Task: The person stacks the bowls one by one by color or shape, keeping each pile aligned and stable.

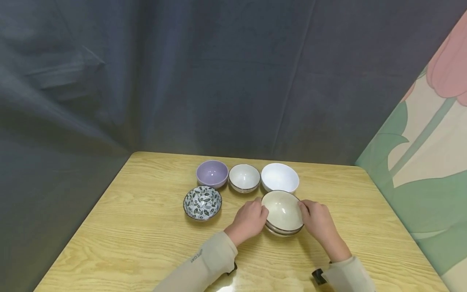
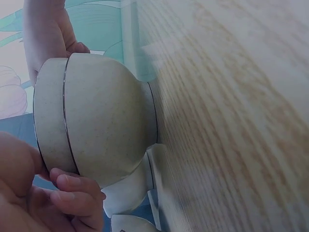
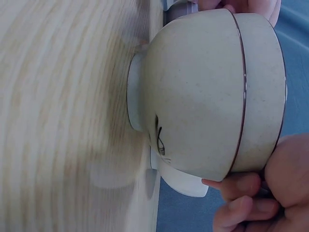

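Observation:
Two cream bowls point(image 1: 282, 211) with dark rims are nested one inside the other, slightly right of the table's middle in the head view. My left hand point(image 1: 249, 219) grips the stack's left side, thumb at the upper rim and fingertips lower on the outer wall. On the opposite side my right hand point(image 1: 318, 221) pinches the rim in the same manner. Both wrist views show the upper bowl point(image 2: 50, 111) standing a little proud of the lower bowl point(image 3: 198, 92). The lower bowl's foot is down at the tabletop; whether it touches I cannot tell.
Behind the stack are a white bowl point(image 1: 280, 177), a small off-white bowl with a dark rim point(image 1: 245, 178) and a purple bowl point(image 1: 212, 174) in a row. A leaf-patterned bowl point(image 1: 202, 202) sits to the left. Dark curtain point(image 1: 226, 81) hangs behind the wooden table point(image 1: 127, 227).

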### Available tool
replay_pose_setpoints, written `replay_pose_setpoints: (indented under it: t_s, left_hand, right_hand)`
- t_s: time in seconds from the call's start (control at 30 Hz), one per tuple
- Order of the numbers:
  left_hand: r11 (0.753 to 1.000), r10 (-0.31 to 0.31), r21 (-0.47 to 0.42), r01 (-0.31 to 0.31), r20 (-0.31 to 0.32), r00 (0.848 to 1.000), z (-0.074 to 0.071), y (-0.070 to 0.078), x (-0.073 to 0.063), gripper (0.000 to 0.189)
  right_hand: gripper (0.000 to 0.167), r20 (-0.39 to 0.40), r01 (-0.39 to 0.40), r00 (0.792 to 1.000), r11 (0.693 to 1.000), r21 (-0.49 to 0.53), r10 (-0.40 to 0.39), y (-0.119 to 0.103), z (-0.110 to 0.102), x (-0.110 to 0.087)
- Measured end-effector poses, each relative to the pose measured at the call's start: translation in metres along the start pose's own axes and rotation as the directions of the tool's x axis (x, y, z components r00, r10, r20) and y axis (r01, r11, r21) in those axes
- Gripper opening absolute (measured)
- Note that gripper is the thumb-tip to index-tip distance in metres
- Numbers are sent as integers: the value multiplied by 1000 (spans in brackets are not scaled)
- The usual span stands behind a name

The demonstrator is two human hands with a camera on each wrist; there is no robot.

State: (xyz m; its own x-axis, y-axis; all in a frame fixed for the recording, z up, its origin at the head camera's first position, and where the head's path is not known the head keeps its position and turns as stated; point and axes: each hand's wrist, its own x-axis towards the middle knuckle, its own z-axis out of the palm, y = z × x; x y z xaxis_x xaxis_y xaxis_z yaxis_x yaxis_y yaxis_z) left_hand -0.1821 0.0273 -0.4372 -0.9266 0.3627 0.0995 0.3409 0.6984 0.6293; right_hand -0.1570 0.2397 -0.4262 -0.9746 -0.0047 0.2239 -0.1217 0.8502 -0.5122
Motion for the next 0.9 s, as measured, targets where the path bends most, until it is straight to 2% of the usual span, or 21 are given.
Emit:
replay_pose_setpoints:
  t_s: [0.33,0.6,0.9]
  left_hand:
    - [1000,3,24,-3,-23,1000,1,0,2,29]
    - [999,45,-3,-45,-29,999,1,1,1,29]
    - [999,43,0,-43,-26,999,1,1,1,29]
  right_hand:
    - [28,4,2,1000,1000,3,-2,3,2,-2]
    - [27,24,-8,1000,1000,-1,8,2,-1,-3]
    - [27,1,-2,1000,1000,3,2,0,-2,-3]
